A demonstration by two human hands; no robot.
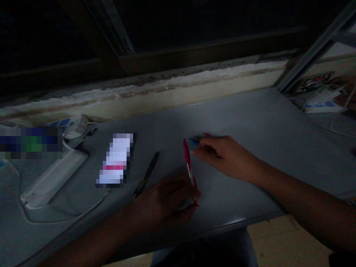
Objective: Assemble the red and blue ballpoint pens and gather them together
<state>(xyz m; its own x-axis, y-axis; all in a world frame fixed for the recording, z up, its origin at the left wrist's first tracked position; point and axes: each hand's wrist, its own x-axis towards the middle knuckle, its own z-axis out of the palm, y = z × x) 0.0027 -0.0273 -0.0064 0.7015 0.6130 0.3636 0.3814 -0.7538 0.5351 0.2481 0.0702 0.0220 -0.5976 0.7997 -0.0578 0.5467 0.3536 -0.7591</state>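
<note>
Left grip clenched on lower end of red pen; pen tilted, hold looks secure. Right grip loosely curled, contact unclear, blue pen at fingertips. Black pen just beyond left grip on grey worktop.

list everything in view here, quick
grey desk: 1, grey, under everything
pink pen: 1, pink, in left hand
blue pen: 1, blue, mostly hidden by right hand
black pen: 1, black, on desk left of hands
blurred item: 1, white and pink, on desk left of black pen
power strip: 1, white, far left on desk
white and blue box: 1, white and blue, far right
left hand: 1, holding pink pen
right hand: 1, beside pink pen
</note>
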